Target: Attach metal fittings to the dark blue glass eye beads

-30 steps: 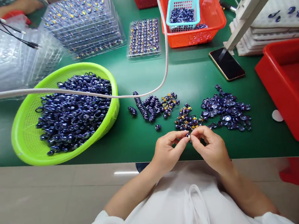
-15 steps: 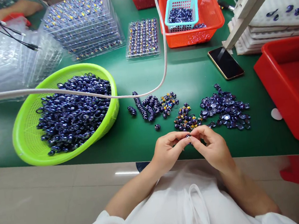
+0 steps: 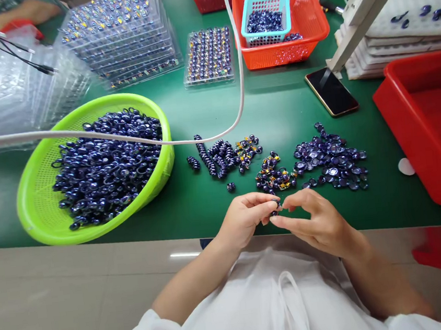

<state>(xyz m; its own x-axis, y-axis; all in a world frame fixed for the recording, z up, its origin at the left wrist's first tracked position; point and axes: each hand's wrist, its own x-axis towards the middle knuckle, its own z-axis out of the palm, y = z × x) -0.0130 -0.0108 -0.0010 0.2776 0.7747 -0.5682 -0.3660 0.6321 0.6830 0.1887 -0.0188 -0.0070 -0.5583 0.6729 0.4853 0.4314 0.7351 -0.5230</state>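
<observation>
A small dark, shiny piece (image 3: 275, 212), perhaps a ring, is pinched between the thumb and fingers of my left hand (image 3: 244, 220) at the table's front edge. My right hand (image 3: 321, 222) is just to its right, thumb and forefinger apart around the piece; whether the thumb tip touches it I cannot tell. Just beyond my hands lies a pile of dark pieces with yellow-orange glints (image 3: 274, 172). Right of that spreads a heap of flat dark-blue shiny pieces (image 3: 332, 161). To the left, similar dark rings are lined up in rows (image 3: 206, 158), with a single piece (image 3: 231, 187) nearer me.
A green basket (image 3: 31, 206) full of dark rings stands left. Behind are stacked clear trays (image 3: 121, 44), a single filled tray (image 3: 208, 56) and an orange basket (image 3: 307, 14). A phone (image 3: 331, 92) and red bin (image 3: 417, 128) lie right; a white cable (image 3: 143, 140) crosses above.
My right hand has let go of the small piece and moved slightly right and down, its thumb and forefinger spreading. My left hand keeps hold, and the piece now shows more.
</observation>
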